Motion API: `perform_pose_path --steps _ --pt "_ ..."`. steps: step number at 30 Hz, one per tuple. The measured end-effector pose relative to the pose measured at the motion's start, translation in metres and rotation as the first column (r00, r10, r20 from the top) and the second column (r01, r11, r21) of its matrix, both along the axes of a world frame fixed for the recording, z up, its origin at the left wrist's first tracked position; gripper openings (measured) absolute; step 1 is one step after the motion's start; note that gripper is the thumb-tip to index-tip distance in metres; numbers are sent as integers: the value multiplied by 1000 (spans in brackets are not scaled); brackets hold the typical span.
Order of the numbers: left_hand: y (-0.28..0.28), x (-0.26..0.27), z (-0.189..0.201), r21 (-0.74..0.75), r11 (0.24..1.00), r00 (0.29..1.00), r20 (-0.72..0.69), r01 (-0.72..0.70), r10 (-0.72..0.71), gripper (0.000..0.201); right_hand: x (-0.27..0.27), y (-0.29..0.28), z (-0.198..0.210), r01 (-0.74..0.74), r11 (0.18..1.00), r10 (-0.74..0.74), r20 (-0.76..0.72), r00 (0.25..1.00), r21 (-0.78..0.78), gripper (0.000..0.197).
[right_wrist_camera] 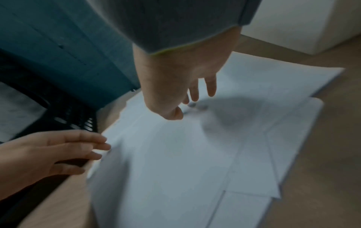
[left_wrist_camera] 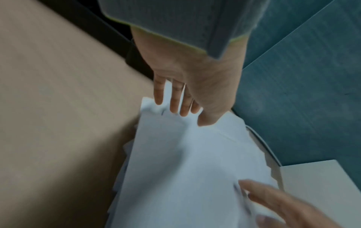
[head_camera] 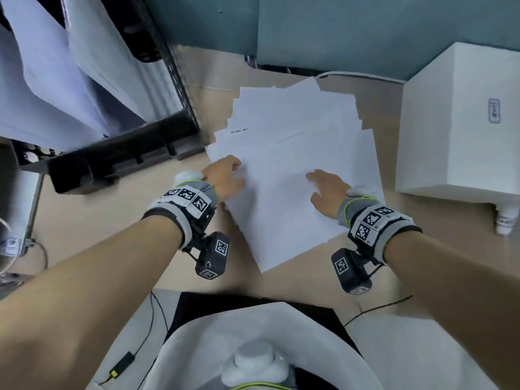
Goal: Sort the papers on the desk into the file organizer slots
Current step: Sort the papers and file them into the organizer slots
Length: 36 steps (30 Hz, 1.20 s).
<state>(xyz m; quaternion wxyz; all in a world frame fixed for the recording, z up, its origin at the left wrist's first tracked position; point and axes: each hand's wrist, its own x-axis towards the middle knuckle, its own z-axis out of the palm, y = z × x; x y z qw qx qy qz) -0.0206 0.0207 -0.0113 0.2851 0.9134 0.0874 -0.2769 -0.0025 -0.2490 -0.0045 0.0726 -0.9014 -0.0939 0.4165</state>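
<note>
I have both hands down on the papers [head_camera: 295,175], a loose fanned stack of white sheets lying flat on the wooden desk [head_camera: 84,220], roughly in the middle of it and just right of the file organizer [head_camera: 118,153]. My left hand [head_camera: 225,175] sits at the stack's left edge; from the left wrist view its fingers [left_wrist_camera: 175,98] are nearly straight and slightly spread, tips touching the edge of the top sheets, with nothing curled around the paper. My right hand [head_camera: 327,190] rests on top of the stack toward its near right part, fingers loosely extended and apart; in the right wrist view the fingertips [right_wrist_camera: 212,88] hang just over the top sheet above a soft shadow, and I cannot tell whether they press on it or only graze it. The organizer is a black rack at the far left of the desk, and it already holds white sheets leaning in its slots. A white box [head_camera: 461,122] stands on the desk to the right of the stack, near it but not touching. A blue-green wall panel [head_camera: 337,32] runs along the far side of the desk.
</note>
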Motion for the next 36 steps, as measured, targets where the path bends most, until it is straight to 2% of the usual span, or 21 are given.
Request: perform_pose_path --steps 2,5,9,12,13,15,18,20,22,24,26,29,32,34,36 --pt "-2 -8 -9 -2 999 996 -80 -48 48 41 -10 -11 -14 -29 999 27 -62 998 -42 62" --pt "0 -16 -15 -6 992 986 -103 -129 128 37 -17 -15 -23 -4 1000 4 -55 998 -9 65" --pt "-1 -18 -11 112 992 997 -22 -65 68 15 -14 -11 -26 -15 1000 15 -26 1000 -3 67" --pt "-1 -17 -7 120 992 999 16 -33 31 13 -8 -13 -18 -38 999 36 -43 998 -34 66" --pt "0 -16 -6 119 993 1000 22 -10 7 12 -7 -12 -13 -41 998 41 4 999 -41 64" --pt "-2 -16 -4 105 993 998 31 56 -60 10 -7 -9 -5 -55 998 54 191 980 -3 63" --pt "-17 -13 3 83 978 979 55 192 -196 12 -10 -5 0 -199 979 166 415 894 39 69" --pt "-29 -11 6 27 966 964 66 258 -259 15 -12 -3 -1 -296 955 266 419 868 6 64" --pt "-41 -11 8 -72 964 965 75 258 -252 14 -14 -2 -2 -316 949 291 349 891 16 44" --pt "-50 -9 8 -145 970 978 109 194 -180 12 -13 -8 -3 -255 966 233 294 927 40 23" --pt "-53 -7 5 -165 981 987 140 99 -76 7 -13 -21 -4 -131 990 115 266 957 43 18" --pt "-43 -3 -7 -115 993 992 128 15 -1 24 -16 -44 -8 70 998 -69 178 982 2 35" --pt "-26 -1 -22 -8 1000 998 55 -15 16 41 -19 -55 -12 117 993 -118 56 991 8 57" --pt "-22 2 -27 44 999 1000 21 -10 9 47 -19 -56 -12 157 987 -159 54 986 38 59" --pt "-22 2 -28 104 995 999 46 -12 7 48 -21 -54 -12 197 978 -201 71 977 64 58"
